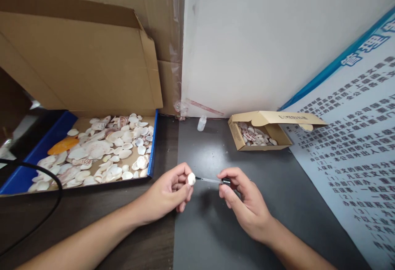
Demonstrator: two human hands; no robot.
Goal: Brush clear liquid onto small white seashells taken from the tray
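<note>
The back is closed off by a pale wall (231, 43), and in front of it a dark bench (148, 237) is seen, its middle and right covered by a dark grey mat (197, 245). The right side is taken up by a printed poster (345, 146) with a blue band along its upper edge. On the left, a large blue-edged box (152, 146) is stood with its brown lid (77, 56) raised, and its floor is spread with pale shells (95, 150), among which one orange shell (63, 145) is seen. The box's left front is crossed in view by a black cable (60, 192). Near the wall, a small cardboard box (259, 147) is left open, with more shells inside. Over the bench, the left hand (168, 196) is closed at the fingertips, where a small white shell (191, 179) is pinched. By the right hand (247, 204), a brush (226, 181) is gripped at its black handle, and its dark tip is pointed at the white shell; whether they are touching cannot be told. Beyond the hands, a small clear bottle (201, 123) is placed on the mat.
</note>
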